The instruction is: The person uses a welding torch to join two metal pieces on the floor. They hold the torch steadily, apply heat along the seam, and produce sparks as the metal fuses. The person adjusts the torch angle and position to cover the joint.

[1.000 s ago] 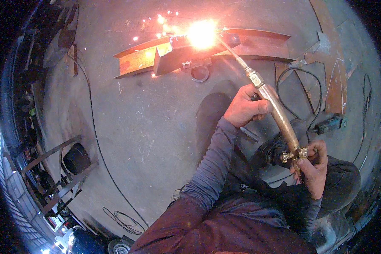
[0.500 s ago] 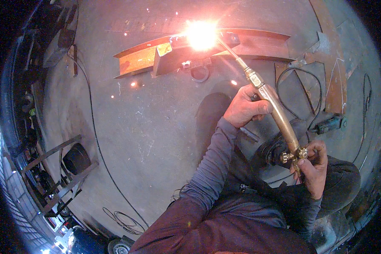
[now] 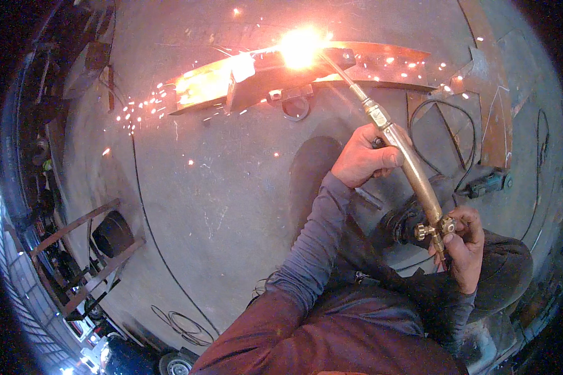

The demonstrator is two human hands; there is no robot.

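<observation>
A brass gas cutting torch [image 3: 414, 170] slants across the right half of the view, its nozzle up and to the left. My left hand [image 3: 368, 157] is closed around the front of its handle, thumb on top. At the rear end, my right hand [image 3: 465, 245] grips the torch beside its valve knobs. A bright glare hides the torch tip and the spot it heats on a dark steel piece [image 3: 263, 81]. That piece lies against a rusty steel beam [image 3: 381, 62] on the floor. Sparks spray out to both sides along the beam.
A ring-shaped metal part [image 3: 296, 107] lies just below the beam. An angle grinder [image 3: 489, 185] and a looped cable [image 3: 444, 103] are on the right, near rusty plates [image 3: 491, 94]. At left stands a metal frame [image 3: 87, 250], with a thin hose [image 3: 145, 219] running past it.
The sparks have grown from a few to a dense spray, and the beam's left part now glows brightly. Both hands and the torch have barely moved.
</observation>
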